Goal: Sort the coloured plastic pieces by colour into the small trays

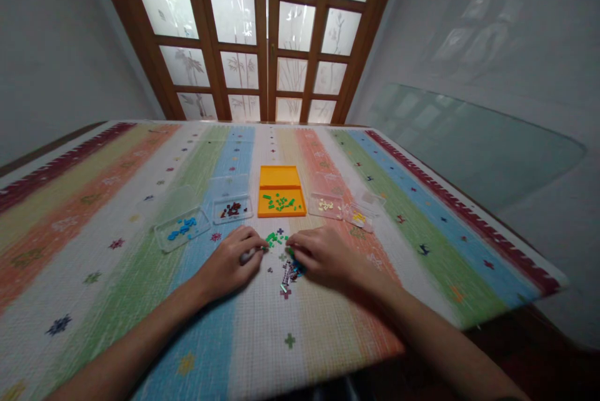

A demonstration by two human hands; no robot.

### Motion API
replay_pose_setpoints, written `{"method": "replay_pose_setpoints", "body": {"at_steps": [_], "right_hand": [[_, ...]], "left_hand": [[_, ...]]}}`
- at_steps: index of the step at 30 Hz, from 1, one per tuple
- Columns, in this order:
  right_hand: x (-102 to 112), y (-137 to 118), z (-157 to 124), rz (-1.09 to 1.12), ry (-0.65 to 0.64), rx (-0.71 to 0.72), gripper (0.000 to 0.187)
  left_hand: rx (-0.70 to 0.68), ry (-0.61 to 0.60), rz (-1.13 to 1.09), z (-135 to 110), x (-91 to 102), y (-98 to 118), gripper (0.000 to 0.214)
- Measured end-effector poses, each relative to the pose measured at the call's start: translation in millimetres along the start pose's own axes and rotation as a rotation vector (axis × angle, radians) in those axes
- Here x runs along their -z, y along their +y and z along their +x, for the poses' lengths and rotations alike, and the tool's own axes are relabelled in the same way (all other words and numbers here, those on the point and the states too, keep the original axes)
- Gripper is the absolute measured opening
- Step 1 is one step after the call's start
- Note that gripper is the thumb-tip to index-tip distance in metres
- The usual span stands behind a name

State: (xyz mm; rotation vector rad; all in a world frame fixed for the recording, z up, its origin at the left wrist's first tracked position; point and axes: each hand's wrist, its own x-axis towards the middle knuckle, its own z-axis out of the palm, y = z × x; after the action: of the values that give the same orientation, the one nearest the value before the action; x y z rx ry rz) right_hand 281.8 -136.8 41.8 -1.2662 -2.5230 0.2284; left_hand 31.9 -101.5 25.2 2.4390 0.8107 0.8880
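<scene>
My left hand is closed around a small grey pen-like tool, its tip by a loose pile of green toy bricks. On the pile's other side is my right hand, its fingers bent and pressed together at the bricks' edge. Whatever they pinch is too small or hidden to make out. Below the right fingertips lies a cluster of grey and dark pieces, with blue ones partly covered by the hand. A pale green stick-shaped piece lies at its lower end.
An open orange case holding green bricks stands beyond my hands. To its left are clear boxes with dark brown pieces and blue pieces. Clear boxes with cream pieces and yellow pieces are at right. A striped tablecloth covers the table.
</scene>
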Motion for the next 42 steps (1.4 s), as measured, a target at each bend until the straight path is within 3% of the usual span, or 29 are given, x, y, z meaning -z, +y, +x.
{"method": "replay_pose_setpoints", "body": {"at_steps": [7,19,23,28,32,36,42], "right_hand": [[-13,-21,17,-0.045,-0.028,-0.005,0.022],[-14,-26,30,-0.084,-0.099,-0.106,0.024],[-2,-9,26,-0.068,-0.029,-0.197,0.020],[24,35,14,-0.139,0.112,-0.376,0.019],[41,69,1,-0.218,0.112,-0.543,0.020],[46,88,-7,-0.278,0.101,-0.574,0.020],[47,93,-10,-0.258,0.091,-0.544,0.022]], "left_hand": [[0.008,0.054,0.042,0,1.8,-5,0.021],[-0.027,0.067,0.075,0,0.3,-5,0.021],[-0.037,0.076,0.094,-1,1.3,-7,0.020],[-0.078,0.084,0.128,-4,0.9,-12,0.019],[-0.133,0.073,0.176,-5,-0.8,-14,0.019],[-0.140,0.053,0.197,-5,-1.3,-16,0.019],[-0.144,0.047,0.207,-4,-0.5,-16,0.018]]}}
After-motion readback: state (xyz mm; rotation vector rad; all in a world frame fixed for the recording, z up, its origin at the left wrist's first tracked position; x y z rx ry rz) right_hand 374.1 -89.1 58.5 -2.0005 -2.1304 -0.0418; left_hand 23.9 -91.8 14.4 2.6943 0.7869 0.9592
